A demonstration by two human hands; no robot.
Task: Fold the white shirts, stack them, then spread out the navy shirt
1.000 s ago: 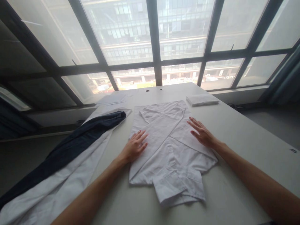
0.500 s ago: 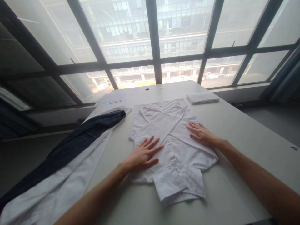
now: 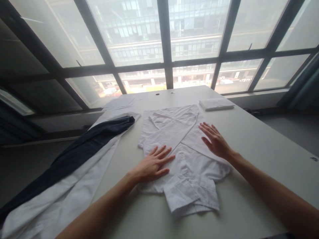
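Note:
A white garment (image 3: 171, 132), by its look a short-sleeved shirt, lies partly folded on the white table (image 3: 251, 146). One cuffed sleeve points toward me at its near end. My left hand (image 3: 156, 164) rests flat on the left part of the cloth with its fingers spread. Over the garment's right edge is my right hand (image 3: 216, 141), fingers stretched out and holding nothing. Whether its palm touches the cloth I cannot tell.
To the left, a dark navy garment (image 3: 99, 136) lies over white cloth (image 3: 74, 189) along the table edge. A folded white cloth (image 3: 216, 104) sits at the back right. White sheets (image 3: 119, 103) lie at the back left, before large windows (image 3: 139, 33).
My right hand has tilted and its fingers have shifted slightly away from me, appearing raised from the cloth. The left hand stays in place on the shirt.

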